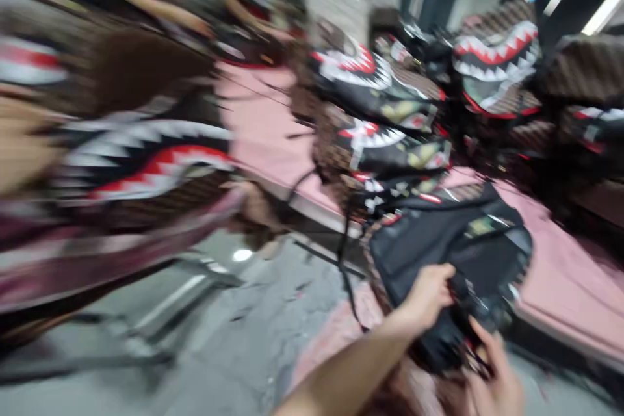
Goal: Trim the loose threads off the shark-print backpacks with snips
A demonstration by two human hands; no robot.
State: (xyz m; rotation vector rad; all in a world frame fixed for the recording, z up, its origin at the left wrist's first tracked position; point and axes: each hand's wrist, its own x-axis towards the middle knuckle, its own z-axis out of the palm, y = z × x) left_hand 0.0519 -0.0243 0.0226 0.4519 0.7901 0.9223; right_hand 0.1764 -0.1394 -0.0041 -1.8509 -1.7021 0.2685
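Note:
A black bag piece (424, 240) with a patterned edge lies over the front edge of the pink table, its lower part bunched up. My left hand (431, 292) has its fingers closed on the black fabric near the middle. At the lower right, my right hand (494, 370) pinches the bunched lower edge, where a little red trim shows. The picture is blurred, so fine details at the fingertips are unclear.
Bags with shark-teeth print (370, 71) are stacked on the pink table (263, 117) behind. More bags (502, 58) pile up at the right. At left, another person's hand (24, 143) touches a large shark-print piece (160, 156). A metal stool frame (170, 305) stands on the grey floor.

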